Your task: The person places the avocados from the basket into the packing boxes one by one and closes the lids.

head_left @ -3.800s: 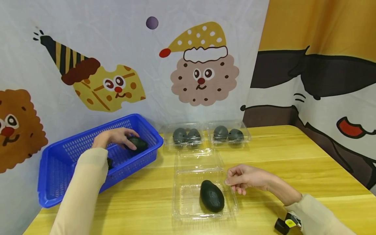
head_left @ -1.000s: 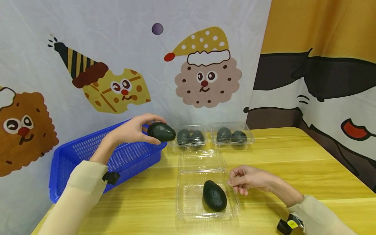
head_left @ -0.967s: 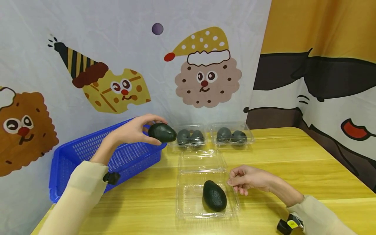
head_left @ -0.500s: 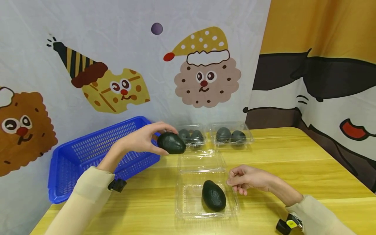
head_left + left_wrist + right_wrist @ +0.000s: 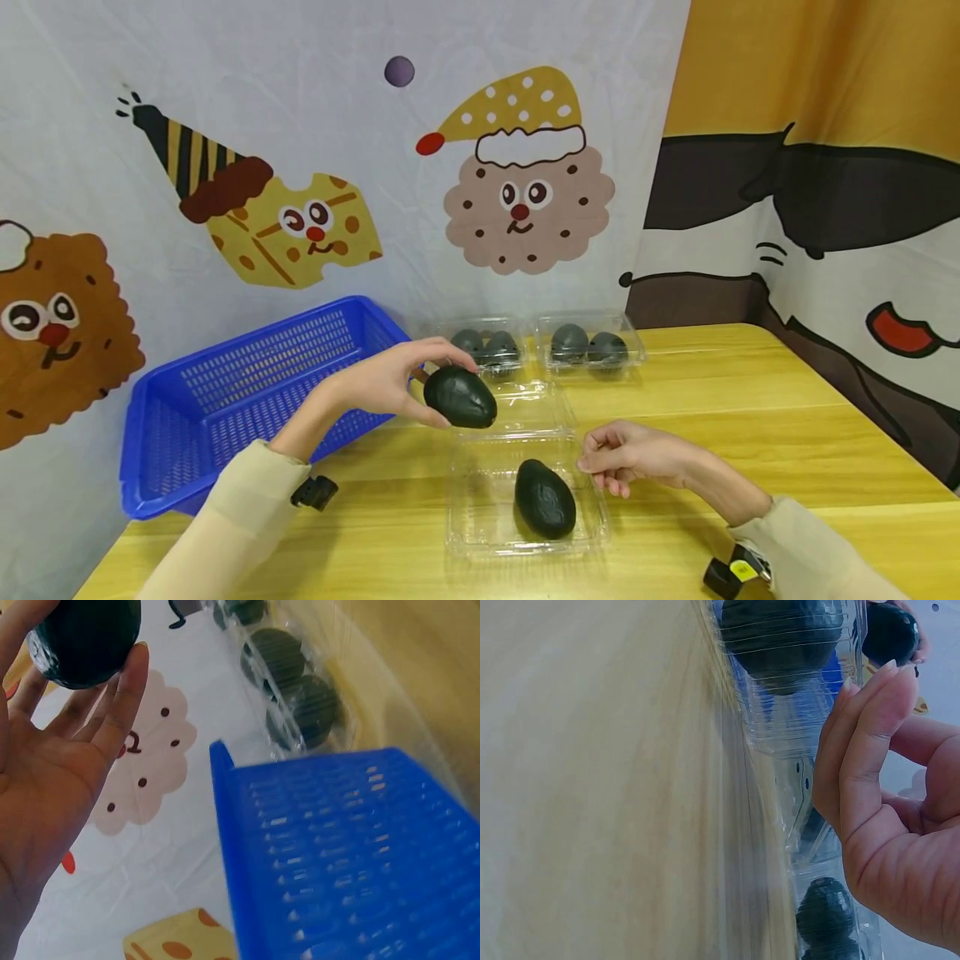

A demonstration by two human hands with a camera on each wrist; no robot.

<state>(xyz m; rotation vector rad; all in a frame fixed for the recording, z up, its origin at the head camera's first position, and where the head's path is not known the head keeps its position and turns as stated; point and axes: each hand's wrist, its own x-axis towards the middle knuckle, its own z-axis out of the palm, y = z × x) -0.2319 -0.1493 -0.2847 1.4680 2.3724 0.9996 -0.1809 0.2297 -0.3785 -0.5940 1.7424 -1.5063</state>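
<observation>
My left hand (image 5: 397, 379) grips a dark green avocado (image 5: 461, 397) between thumb and fingers, in the air left of an open clear plastic clamshell box (image 5: 480, 546). The same avocado (image 5: 86, 637) is partly cut off at the top of the left wrist view. A second avocado (image 5: 545, 500) lies in the right half of the box's base, its lid (image 5: 525, 408) folded back away from me. At the base's right rim, my right hand (image 5: 637, 454) has thumb and fingertips together, pinching the edge. Its curled fingers (image 5: 862, 772) show beside the box in the right wrist view.
A blue perforated basket (image 5: 247, 367) stands at the left; part of its inside is hidden by my arm. Two closed clear boxes, the left box (image 5: 487, 323) and the right box (image 5: 588, 321), each with two avocados, stand at the back against the printed cloth (image 5: 420, 208).
My left hand has taken the avocado from the blue basket, lifted it over the rim, and moved it right and toward me beside the open box. The right hand has stayed at the box's rim.
</observation>
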